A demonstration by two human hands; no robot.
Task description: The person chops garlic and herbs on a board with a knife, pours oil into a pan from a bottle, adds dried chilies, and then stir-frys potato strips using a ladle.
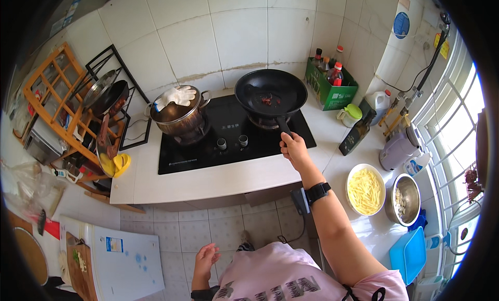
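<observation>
My right hand (295, 148) grips the black handle (284, 125) of a frying pan (269, 82), which rests on the right burner of a black glass gas stove (187, 154). A few dark reddish pieces (268, 100) lie in the bottom of the pan. Down beside my body, well apart from the counter, my left hand (206, 258) hangs with its fingers loosely parted and nothing in it. On the left burner stands a lidded metal pot (177, 123), and a white work glove (175, 97) lies across its lid. Two control knobs (232, 142) sit between the burners.
Right of the stove are a bowl of cut yellow strips (365, 190), a steel bowl (411, 199), a dark bottle (357, 133) and a green box of bottles (331, 84). A wooden rack (58, 90) leans at left. A cutting board with chopped pieces (80, 279) lies atop a white appliance (132, 258).
</observation>
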